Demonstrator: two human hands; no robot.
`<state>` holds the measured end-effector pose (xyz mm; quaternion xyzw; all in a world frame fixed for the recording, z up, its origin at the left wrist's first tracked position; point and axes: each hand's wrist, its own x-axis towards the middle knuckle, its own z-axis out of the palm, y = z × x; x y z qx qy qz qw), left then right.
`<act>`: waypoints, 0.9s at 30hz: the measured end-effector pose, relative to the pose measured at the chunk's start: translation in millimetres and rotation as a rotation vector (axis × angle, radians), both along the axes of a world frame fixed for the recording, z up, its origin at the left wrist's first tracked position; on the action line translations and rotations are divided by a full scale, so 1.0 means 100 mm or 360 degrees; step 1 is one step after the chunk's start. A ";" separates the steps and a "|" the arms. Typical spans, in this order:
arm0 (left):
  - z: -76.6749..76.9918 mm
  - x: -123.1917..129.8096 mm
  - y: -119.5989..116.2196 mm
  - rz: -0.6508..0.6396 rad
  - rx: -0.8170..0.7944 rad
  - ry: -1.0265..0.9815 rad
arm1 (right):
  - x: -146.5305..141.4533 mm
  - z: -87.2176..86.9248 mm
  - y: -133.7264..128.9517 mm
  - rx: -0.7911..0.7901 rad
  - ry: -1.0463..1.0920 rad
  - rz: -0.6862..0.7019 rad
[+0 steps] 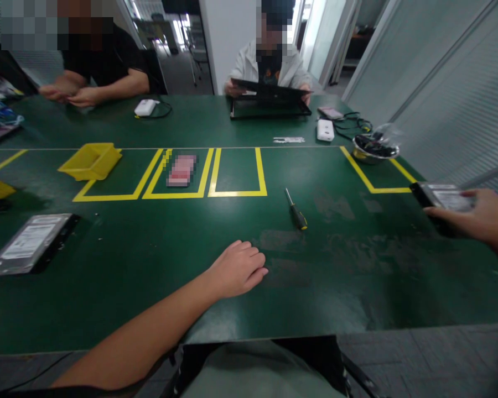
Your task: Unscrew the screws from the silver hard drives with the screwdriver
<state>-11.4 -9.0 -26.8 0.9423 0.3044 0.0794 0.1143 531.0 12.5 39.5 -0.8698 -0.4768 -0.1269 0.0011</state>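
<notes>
My left hand (240, 268) rests on the green table (149, 309) near its front edge, the fingers curled in; whatever might be under them is hidden. At the far right my right hand (477, 213) grips a hard drive (442, 196) with a silver top and a dark side, thumb along its near side. A screwdriver (297, 215) with a black and yellow handle lies between the hands, beyond my left hand. Another hard drive (31, 243) with a white label lies at the left of the table.
A yellow bin (90, 161), a pink item (182, 169) and a metal bowl (374, 150) of dark parts stand at yellow tape outlines. Across the table sit two people, one holding a black frame (271, 99). White devices (325, 130) with cables lie nearby.
</notes>
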 end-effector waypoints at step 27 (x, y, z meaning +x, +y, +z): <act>-0.30 -0.23 0.36 0.1031 -0.0749 -0.1416 | -3.93 -0.21 -0.14 -0.0377 0.0582 0.1173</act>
